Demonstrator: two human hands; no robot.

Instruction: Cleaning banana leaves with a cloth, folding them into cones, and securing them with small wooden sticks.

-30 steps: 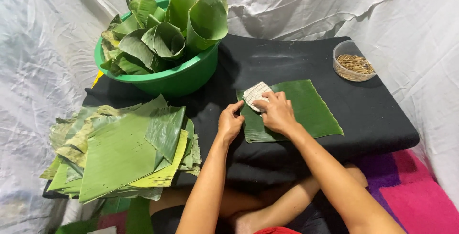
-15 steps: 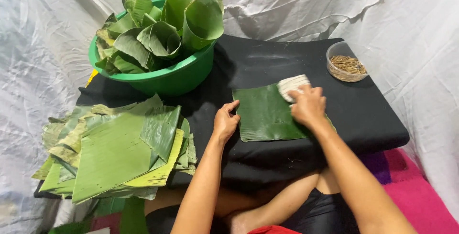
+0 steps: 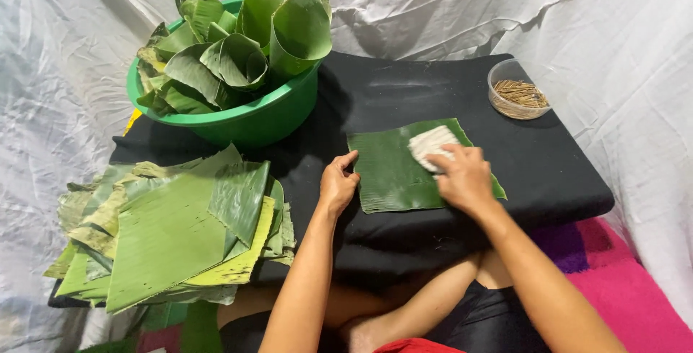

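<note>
a black-covered bench (image 3: pixel 404 93) is backed by white sheeting (image 3: pixel 447 6). a leaf (image 3: pixel 404 169) is laid flat mid-bench, long axis left-right. left hand (image 3: pixel 338 185) pins its edge, fingers curled; right hand (image 3: pixel 465 178) presses a white cloth (image 3: pixel 429 144) upon it.

Right hand (image 3: pixel 465 176) dragged cloth (image 3: pixel 431 146) from leaf's right edge toward centre.

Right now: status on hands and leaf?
Left hand flat at the leaf edge. Right hand presses a white cloth on it. Leaf flat on the black table, nothing blocking.
</note>
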